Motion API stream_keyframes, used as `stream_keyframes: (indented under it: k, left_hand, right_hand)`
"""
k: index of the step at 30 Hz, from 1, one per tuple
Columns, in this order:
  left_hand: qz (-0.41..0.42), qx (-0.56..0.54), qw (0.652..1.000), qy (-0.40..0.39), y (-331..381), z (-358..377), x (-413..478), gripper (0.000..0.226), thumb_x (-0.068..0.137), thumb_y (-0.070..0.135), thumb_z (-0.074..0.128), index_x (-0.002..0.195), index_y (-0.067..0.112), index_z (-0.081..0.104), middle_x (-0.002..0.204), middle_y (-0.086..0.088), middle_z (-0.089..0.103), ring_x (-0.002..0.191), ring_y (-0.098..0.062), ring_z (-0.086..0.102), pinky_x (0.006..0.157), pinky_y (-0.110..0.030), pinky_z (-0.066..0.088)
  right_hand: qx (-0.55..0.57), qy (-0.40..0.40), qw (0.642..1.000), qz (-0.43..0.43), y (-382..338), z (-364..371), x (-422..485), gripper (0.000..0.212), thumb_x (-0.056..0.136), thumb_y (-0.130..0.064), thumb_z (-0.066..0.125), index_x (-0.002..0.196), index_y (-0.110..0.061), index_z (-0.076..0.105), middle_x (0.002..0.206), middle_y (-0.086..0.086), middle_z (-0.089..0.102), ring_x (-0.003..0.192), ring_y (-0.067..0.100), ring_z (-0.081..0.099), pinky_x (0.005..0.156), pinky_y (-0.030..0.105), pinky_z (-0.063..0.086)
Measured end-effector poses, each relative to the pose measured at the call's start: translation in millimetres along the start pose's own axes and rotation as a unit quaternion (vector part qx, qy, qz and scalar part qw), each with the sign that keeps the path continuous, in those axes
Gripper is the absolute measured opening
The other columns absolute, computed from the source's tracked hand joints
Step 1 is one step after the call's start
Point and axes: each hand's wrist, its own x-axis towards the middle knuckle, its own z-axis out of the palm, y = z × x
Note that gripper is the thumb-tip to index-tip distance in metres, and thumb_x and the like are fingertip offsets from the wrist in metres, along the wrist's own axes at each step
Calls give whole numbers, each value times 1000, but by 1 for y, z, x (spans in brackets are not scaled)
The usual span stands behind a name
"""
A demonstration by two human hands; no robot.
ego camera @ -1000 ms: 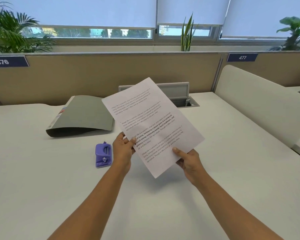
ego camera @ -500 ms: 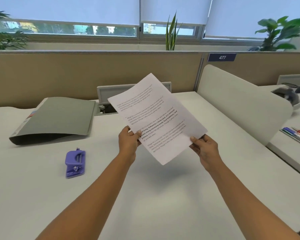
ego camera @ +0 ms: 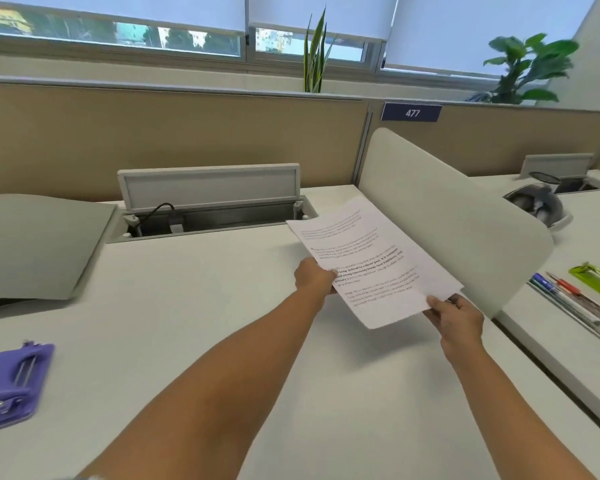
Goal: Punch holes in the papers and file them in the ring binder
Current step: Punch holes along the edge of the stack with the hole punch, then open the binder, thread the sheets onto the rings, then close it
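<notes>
One printed paper [ego camera: 371, 261] shows right of centre; whether more sheets lie under it cannot be told. Two hands hold it: the left hand [ego camera: 314, 277] pinches its left edge, and the right hand [ego camera: 456, 317] pinches its lower right corner, thumb on top. There is one grey ring binder [ego camera: 39, 244], closed, at the left edge, and one purple hole punch [ego camera: 13, 382] at lower left, well apart from the paper. Compared with half a second ago, the sheet sits lower and further right, close to the curved divider [ego camera: 447, 216], while the binder and punch have slid toward the left edge as the view swung. The white desk [ego camera: 222, 323] has an open cable tray [ego camera: 215, 206] at its back. Several pens [ego camera: 568, 299] lie on the neighbouring desk, and two plants [ego camera: 316, 53] stand by the windows.
</notes>
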Motion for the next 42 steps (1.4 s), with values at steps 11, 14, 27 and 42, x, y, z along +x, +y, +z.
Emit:
stream_keyframes:
  k: [11,14,27,42]
  left_hand:
    - [-7,235,972,-16,-10,55,54,17,81,-4,56,97,0,59,113,-19,64,103,-34,62,88,-39,53]
    - [-1,270,963,-8,-17,58,58,19,80,-1,60,99,0,59,111,-17,65,100,-32,64,88,-37,53]
    - [43,309,950,-2,-23,33,38,24,84,6,55,108,9,56,110,-10,58,107,-30,59,81,-29,45]
    - [162,608,773,78,-79,-176,-55,40,95,38,38,132,25,43,143,8,38,135,-12,29,111,-41,15]
  right_hand:
    - [-141,117,983,-26,20,-10,57,36,82,1,63,117,0,54,113,16,63,91,25,60,82,33,50]
    - [-168,126,977,-37,25,-11,59,39,82,0,64,118,0,51,111,19,64,98,31,62,92,45,50]
    - [-265,166,944,-102,28,-19,35,51,86,-9,61,131,1,40,130,20,51,119,34,51,96,38,42]
    - [-455,-300,793,-274,107,110,-127,34,91,-25,54,125,-19,52,149,-2,32,134,15,32,110,25,25]
